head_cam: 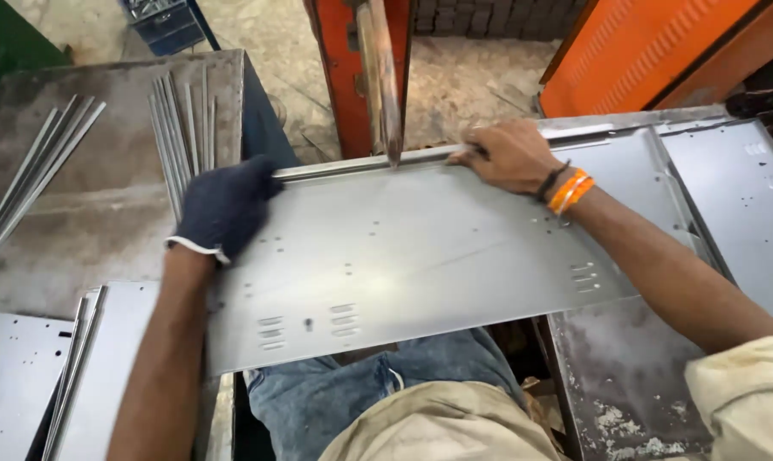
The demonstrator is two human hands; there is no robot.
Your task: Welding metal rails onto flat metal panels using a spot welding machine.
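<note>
1. A seated person holds a grey sheet-metal panel flat across the lap, its far edge pushed up against an orange machine.
2. The left hand, in a dark glove with a pale cuff, is clamped on the panel's far left corner, fingers curled over the edge.
3. The right hand, bare, with an orange-and-black wristband, presses down on the panel's far edge right of centre, fingers closed on a narrow metal strip that lies along that edge.
4. A worn metal rod hangs from the orange machine, its tip meeting the strip between the two hands.
5. The panel shows small punched holes and groups of short slots near its near left and right ends.
6. On the left, a stained worktop carries two bundles of thin metal strips, one far, one at the left edge.
7. More grey panels are stacked near left and on the far right.
8. Blue jeans and a beige shirt show below the panel.
</note>
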